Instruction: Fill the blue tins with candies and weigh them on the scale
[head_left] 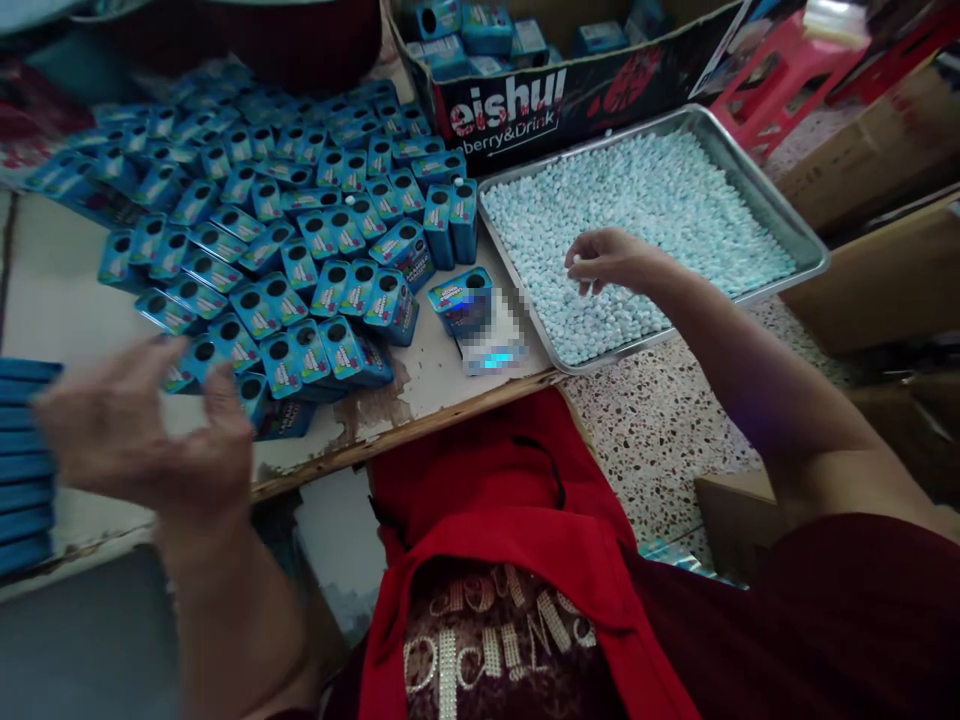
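Over the metal tray [814, 262] of small pale-blue candies [645, 190], my right hand [611, 260] has its fingers curled together, with a few candies showing at the fingertips. My left hand [150, 430], blurred, is raised beside the near-left boxes, thumb and fingers apart and nothing seen between them. Many small blue boxes [259, 310] with round dark holes in their tops stand packed on the table [45, 260]. One blue box [461, 292] stands apart from the group, close to the tray's left edge, next to a pixelated patch.
Behind the tray is a dark printed carton [517, 110] holding more blue boxes. A large dark red tub [300, 40] stands at the back. Flat blue pieces [26, 460] are stacked at far left. A pink stool [795, 75] and brown cartons [862, 170] are at right.
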